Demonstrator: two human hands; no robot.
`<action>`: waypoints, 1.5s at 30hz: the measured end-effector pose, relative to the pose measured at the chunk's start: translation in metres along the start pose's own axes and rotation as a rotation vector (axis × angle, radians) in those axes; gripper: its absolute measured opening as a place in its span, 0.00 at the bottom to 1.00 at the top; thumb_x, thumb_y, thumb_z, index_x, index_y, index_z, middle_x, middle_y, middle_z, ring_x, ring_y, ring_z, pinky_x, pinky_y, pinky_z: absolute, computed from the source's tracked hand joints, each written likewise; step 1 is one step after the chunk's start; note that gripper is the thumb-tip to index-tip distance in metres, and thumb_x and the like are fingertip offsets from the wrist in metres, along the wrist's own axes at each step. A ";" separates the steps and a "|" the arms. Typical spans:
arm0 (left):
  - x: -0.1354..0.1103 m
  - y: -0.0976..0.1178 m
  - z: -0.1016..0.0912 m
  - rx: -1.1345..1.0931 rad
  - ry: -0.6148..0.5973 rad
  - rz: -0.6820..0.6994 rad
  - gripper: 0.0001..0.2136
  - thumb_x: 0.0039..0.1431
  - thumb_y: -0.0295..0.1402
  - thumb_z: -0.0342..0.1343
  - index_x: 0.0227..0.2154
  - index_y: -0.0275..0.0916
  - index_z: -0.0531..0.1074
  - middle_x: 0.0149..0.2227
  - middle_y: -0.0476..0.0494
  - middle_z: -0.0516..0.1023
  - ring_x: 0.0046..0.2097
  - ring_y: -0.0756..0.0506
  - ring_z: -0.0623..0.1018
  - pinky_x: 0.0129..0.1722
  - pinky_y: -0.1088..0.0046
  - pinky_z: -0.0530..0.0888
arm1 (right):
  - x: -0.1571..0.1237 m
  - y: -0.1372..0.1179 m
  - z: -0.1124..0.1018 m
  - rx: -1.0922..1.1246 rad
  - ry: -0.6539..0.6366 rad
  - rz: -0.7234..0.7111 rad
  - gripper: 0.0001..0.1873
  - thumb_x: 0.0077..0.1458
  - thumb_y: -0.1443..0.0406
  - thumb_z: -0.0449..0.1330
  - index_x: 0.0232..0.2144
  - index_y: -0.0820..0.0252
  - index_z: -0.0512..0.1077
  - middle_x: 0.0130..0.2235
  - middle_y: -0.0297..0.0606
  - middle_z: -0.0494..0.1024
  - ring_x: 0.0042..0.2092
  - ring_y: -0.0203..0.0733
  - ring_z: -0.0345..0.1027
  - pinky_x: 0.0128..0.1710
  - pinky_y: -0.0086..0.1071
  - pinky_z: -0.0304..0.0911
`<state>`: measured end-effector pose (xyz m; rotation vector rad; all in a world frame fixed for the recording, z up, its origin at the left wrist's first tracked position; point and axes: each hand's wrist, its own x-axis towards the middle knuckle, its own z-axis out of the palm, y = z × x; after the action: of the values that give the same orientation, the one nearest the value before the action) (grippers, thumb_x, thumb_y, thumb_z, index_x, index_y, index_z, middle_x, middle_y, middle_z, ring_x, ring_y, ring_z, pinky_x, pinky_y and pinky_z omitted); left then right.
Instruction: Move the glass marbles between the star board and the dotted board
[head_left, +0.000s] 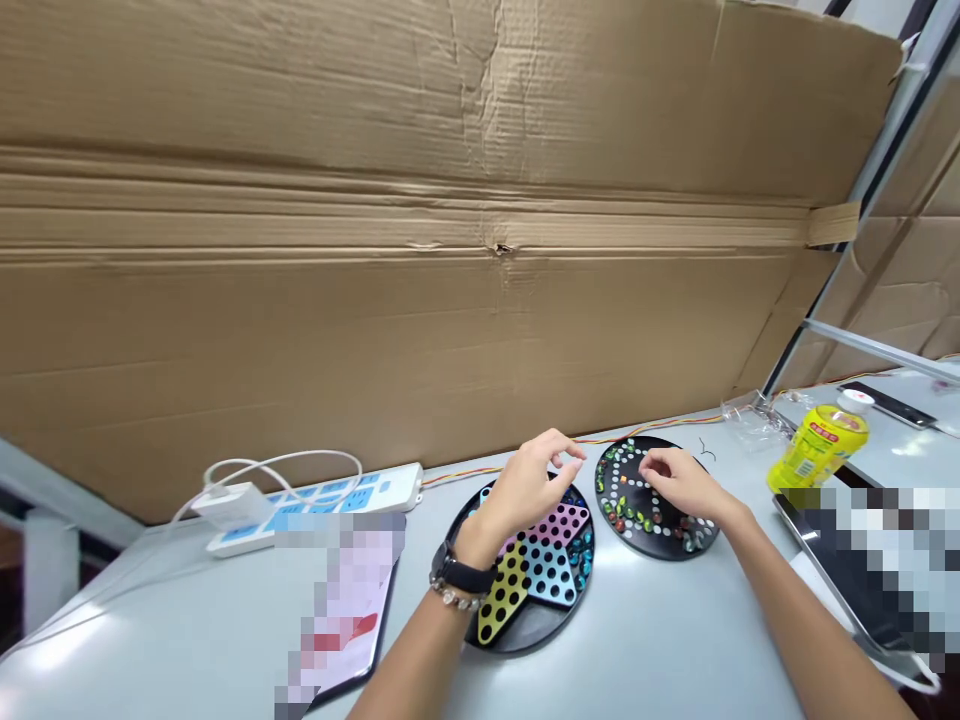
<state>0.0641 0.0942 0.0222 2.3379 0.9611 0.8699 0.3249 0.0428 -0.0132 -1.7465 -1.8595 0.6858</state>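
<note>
Pale table (637, 650), two Chinese checkers boards (637, 530)

Left wrist (471, 538) wears black watch (463, 574), silver bracelet (454, 599).

Left hand (525, 495) and right hand (679, 483) reach forward (fingers curled).

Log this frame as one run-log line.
left hand: above colored checkers board | right hand: above black checkers board, marbles on it | grip: cannot tell
</note>
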 end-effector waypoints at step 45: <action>-0.015 0.041 0.063 0.191 -0.006 -0.018 0.07 0.67 0.34 0.53 0.39 0.42 0.76 0.39 0.46 0.80 0.39 0.45 0.78 0.40 0.69 0.72 | -0.001 -0.015 0.006 1.008 -0.271 0.236 0.11 0.50 0.57 0.58 0.27 0.59 0.66 0.21 0.27 0.66 0.18 0.27 0.47 0.17 0.23 0.36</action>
<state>0.1183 0.0458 -0.0020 2.4848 1.1046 0.7949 0.3100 0.0409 -0.0080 -1.2026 -1.0755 1.6527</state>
